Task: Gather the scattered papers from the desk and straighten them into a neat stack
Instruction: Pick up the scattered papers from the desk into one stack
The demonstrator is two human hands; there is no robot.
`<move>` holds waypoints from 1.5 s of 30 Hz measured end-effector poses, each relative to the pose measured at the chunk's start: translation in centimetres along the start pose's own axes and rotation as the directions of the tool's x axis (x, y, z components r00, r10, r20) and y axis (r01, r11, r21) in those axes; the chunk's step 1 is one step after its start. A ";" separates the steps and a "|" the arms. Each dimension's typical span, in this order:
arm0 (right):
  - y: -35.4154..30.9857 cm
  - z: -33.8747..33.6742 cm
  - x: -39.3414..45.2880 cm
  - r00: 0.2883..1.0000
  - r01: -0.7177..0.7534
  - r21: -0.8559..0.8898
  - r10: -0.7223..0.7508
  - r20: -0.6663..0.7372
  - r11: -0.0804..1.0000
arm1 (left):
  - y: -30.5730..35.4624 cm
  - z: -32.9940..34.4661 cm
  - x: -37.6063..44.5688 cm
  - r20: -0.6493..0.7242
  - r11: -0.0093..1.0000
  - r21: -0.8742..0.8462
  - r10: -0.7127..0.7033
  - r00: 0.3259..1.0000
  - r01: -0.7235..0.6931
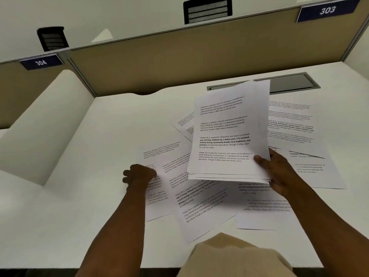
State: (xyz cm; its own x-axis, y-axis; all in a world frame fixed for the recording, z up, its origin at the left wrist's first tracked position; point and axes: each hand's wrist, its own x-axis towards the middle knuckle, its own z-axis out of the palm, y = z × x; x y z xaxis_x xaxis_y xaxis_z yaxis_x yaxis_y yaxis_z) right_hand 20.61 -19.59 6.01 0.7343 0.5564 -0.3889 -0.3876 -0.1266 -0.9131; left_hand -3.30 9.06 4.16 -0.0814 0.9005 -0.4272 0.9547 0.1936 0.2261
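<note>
My right hand [276, 172] grips the lower right corner of a bundle of printed sheets [227, 132], held up and tilted above the white desk [95, 226]. Its thumb lies on the top page. Several more printed sheets lie scattered and overlapping on the desk below: one at the left [165, 162], one in the middle near me [199, 204], one at the right [293, 124]. My left hand [139, 175] rests curled on the left edge of the leftmost sheet; whether it pinches the paper is hidden by the fingers.
A tan partition wall [179, 62] runs along the back of the desk, with number plates 304 [41, 62] and 303 [327, 10]. A grey cable hatch [291, 82] sits in the desk behind the held sheets. A neighbouring desk lies to the left.
</note>
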 end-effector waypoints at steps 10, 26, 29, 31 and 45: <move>-0.1 0.2 0.1 1.000 0.010 0.020 -0.009 -0.025 1.000 | 0.7 -0.1 1.9 0.062 0.999 -0.037 0.032 0.998 -0.030; 0.2 0.0 0.0 0.998 -0.002 0.035 0.004 -0.066 0.999 | 3.8 -13.3 -6.2 -0.664 0.852 -0.157 0.283 0.693 -0.499; 0.4 0.1 0.0 0.999 -0.005 0.043 0.007 -0.054 0.999 | 4.4 -14.5 -7.0 -0.740 0.748 -0.155 0.344 0.577 -0.645; 0.4 0.1 0.1 0.999 -0.002 0.045 0.004 -0.054 0.999 | 4.8 -15.2 -7.7 -0.748 0.664 -0.173 0.392 0.535 -0.728; 0.4 0.4 -0.7 1.000 -0.007 0.077 0.007 0.006 0.997 | 6.5 -10.7 -8.9 -0.149 0.217 -0.918 0.584 0.798 -0.331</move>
State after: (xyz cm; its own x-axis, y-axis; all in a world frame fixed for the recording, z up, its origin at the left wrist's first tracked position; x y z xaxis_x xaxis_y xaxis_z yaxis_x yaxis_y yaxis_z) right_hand 19.67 -19.73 5.94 0.7287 0.5601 -0.3942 -0.4342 -0.0673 -0.8983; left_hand 0.61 6.46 18.85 0.4500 0.8896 -0.0782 -0.0285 0.1018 0.9944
